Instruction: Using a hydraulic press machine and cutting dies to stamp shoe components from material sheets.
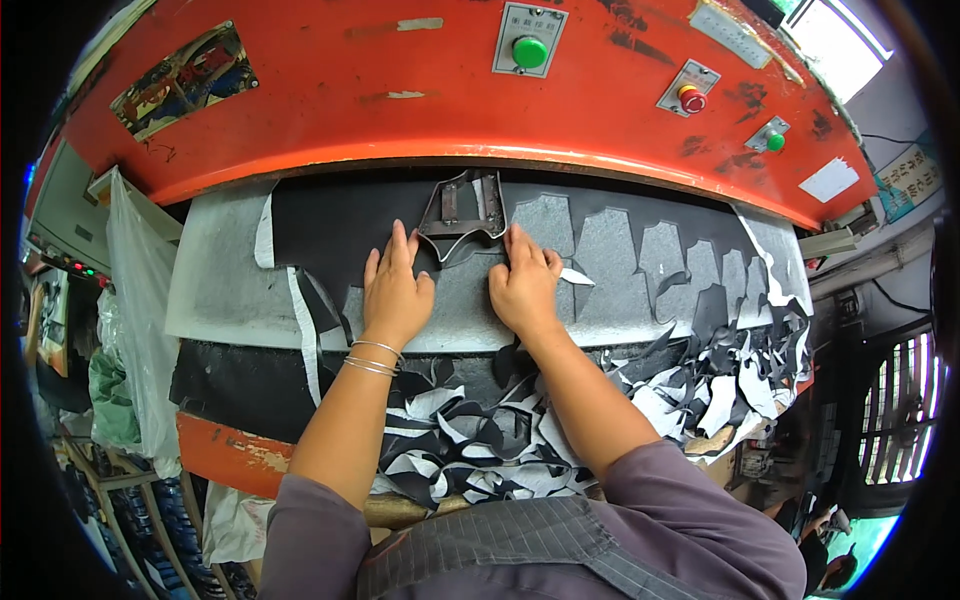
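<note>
A metal cutting die (pixel 428 226) with a curved lower edge stands on a sheet of black material (pixel 340 225), under the front edge of a red press. My left hand (pixel 397 292) lies flat by the die's left side, fingers spread, fingertips beside its rim. On the other side, my right hand (pixel 526 288) rests with its index fingertip at the die's lower right corner and its other fingers bent. Neither hand wraps round the die. To the right, the sheet has a row of cut-out gaps showing the pale cutting board (pixel 225 290).
The red press (pixel 420 110) spans the far side, bearing a green button (pixel 529 52), a red knob (pixel 692 98) and another green button (pixel 775 141). Black and white offcuts (pixel 480 440) heap along the near edge. Clear plastic sheeting (pixel 145 320) hangs at left.
</note>
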`<state>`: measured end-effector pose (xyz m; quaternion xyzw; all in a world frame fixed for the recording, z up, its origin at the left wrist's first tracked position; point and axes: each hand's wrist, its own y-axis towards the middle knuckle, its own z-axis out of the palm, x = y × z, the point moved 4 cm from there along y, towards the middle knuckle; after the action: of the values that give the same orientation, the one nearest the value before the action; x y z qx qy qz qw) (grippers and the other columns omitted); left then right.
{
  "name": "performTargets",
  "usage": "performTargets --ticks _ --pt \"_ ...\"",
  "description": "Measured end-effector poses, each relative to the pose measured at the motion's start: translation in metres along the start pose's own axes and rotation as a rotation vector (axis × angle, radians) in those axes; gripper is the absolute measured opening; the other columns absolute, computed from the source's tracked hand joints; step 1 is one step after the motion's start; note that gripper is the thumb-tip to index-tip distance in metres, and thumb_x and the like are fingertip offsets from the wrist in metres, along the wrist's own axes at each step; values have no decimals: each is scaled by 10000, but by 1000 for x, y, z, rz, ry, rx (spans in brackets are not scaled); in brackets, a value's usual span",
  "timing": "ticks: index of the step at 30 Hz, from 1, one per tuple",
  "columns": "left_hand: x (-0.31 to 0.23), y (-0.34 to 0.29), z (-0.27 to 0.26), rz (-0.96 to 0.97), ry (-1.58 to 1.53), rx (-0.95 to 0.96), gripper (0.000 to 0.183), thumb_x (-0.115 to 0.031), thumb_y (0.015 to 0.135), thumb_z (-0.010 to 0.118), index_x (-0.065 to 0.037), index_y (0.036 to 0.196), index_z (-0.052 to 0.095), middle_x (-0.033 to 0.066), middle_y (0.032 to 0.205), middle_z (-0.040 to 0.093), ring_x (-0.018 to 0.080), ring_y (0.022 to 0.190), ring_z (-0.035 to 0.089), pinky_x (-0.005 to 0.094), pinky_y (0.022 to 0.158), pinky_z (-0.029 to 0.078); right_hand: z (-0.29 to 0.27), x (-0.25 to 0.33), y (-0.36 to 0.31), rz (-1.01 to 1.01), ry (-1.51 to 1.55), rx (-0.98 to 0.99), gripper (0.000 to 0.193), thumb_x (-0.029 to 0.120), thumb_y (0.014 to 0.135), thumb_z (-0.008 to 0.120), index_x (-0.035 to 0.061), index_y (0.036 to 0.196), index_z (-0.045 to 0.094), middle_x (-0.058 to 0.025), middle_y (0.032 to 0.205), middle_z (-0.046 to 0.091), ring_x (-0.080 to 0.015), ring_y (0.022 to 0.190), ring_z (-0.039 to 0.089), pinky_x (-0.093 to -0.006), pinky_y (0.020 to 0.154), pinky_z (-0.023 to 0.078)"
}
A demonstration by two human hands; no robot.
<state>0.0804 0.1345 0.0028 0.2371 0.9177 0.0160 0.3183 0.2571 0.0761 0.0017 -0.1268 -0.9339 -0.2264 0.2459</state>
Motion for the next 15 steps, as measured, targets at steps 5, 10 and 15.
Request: performTargets --ticks 5,10,15 --pt "0 -1 0 2 33 -15 753 -136 840 492 62 1457 110 117 1416 464 250 1378 317 442 1150 160 -2 3 -1 -64 -35 -43 538 113 771 494 -69 1276 454 -219 1220 575 -334 1164 520 -484 1048 261" --pt "-5 0 -3 8 49 9 742 -133 842 492 64 1453 122 121 1427 449 245 1390 293 443 1152 157 -7 6 -4 -59 -77 -36 531 103 764 488 -84 1260 456 -248 1227 559 -341 1170 515 -492 1035 287" --pt "-13 -3 -8 24 17 -41 711 -125 838 524 37 1450 200 141 1424 445 278 1376 317 433 1138 201 -27 6 -3 -3 10 53 582 220 821 537 -104 1294 438 -275 1282 521 -354 1229 485 -502 1069 252"
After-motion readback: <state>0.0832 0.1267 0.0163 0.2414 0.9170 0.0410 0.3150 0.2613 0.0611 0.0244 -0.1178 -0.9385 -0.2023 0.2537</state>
